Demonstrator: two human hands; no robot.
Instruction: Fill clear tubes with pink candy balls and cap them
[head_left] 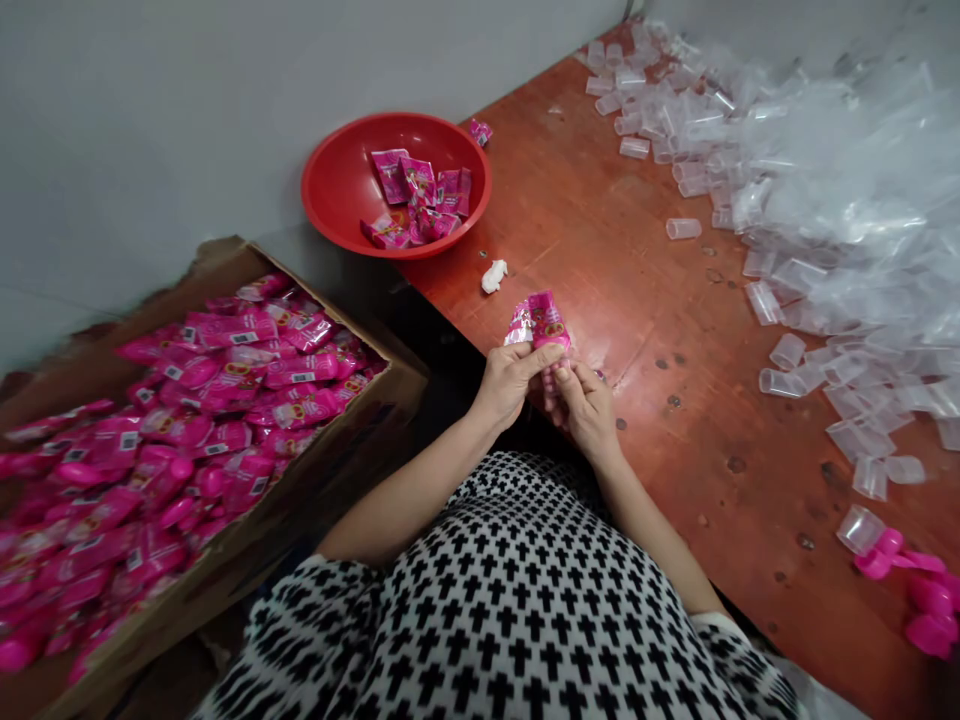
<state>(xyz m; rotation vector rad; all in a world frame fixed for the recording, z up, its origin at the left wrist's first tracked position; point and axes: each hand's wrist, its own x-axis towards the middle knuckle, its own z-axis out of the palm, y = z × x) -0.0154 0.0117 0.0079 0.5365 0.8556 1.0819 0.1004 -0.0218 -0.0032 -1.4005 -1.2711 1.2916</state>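
Observation:
Near the table edge, in front of my body, both hands meet on one small bright pink item. A pink foil packet (547, 315) with printing sticks up from between the fingers, with a silvery, crumpled part on its left side. My left hand (510, 382) is closed, its thumb pressed across the item's base. From the other side my right hand (589, 405) pinches the lower end, where pink shows between the fingers. How the packet joins whatever lies beneath it is hidden by the fingers. Just beyond lies a small crumpled white scrap (494, 276).
A red bowl (330, 190) with several pink packets stands at the table's far left corner. A cardboard box (401, 375) full of pink wrapped pieces is at left. Many clear plastic cups (825, 260) cover the right side; pink plastic parts (930, 600) lie at lower right.

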